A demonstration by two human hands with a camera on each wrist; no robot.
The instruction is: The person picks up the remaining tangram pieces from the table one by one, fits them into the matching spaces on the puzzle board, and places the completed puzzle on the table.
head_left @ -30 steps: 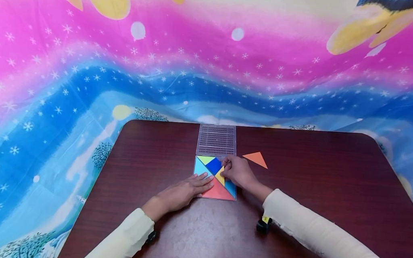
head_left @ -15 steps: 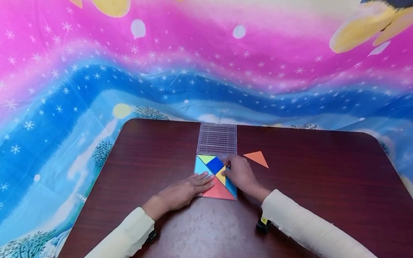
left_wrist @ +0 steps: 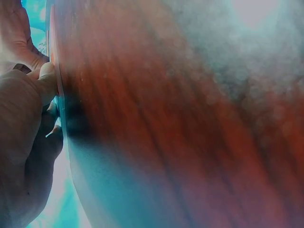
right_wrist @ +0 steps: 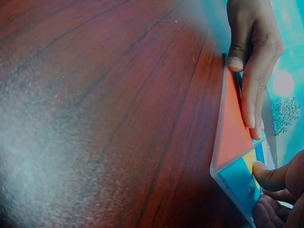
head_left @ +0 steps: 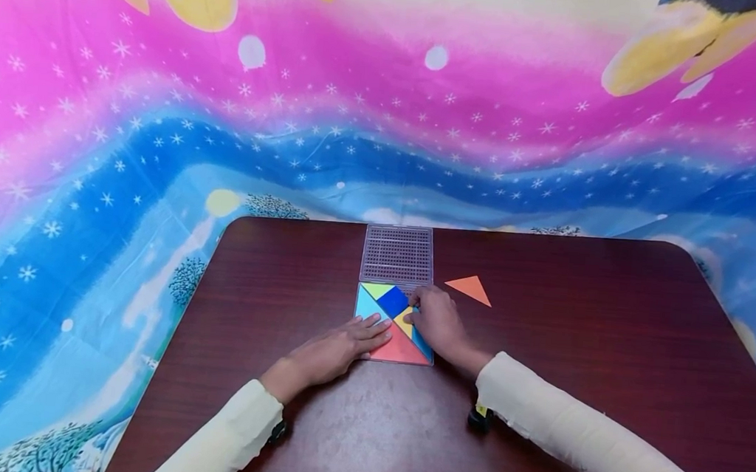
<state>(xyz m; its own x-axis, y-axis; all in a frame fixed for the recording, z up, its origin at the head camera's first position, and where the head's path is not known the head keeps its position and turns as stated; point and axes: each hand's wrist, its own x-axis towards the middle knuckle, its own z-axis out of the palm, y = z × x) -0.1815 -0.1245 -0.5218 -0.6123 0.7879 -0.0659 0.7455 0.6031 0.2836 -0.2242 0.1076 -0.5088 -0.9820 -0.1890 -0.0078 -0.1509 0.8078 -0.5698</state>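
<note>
A shallow square tray (head_left: pixel 432 364) of flat tangram pieces lies on the table in the head view. My left hand (head_left: pixel 339 348) rests on it with fingers fairly straight, across the light blue triangle (head_left: pixel 366 303) and the coral triangle (head_left: pixel 401 351). Thumb and curled fingers of my right hand (head_left: pixel 443 324) pinch at the small yellow triangle (head_left: pixel 401 324), beside the teal piece (head_left: pixel 419 344). A dark blue square (head_left: pixel 393 301) and a lime triangle (head_left: pixel 376 291) lie at the tray's far side. In the right wrist view, the right thumb (right_wrist: pixel 270 176) touches the yellow piece.
An orange triangle (head_left: pixel 474 289) lies loose on the dark wooden table (head_left: pixel 267 286), right of the tray. Behind the tray lies a clear gridded square panel (head_left: pixel 397 255). A printed cloth (head_left: pixel 331 151) hangs past the table's far edge.
My right fingers have shifted slightly on the yellow triangle, and less of it shows. The left hand and the orange triangle stay where they were.
</note>
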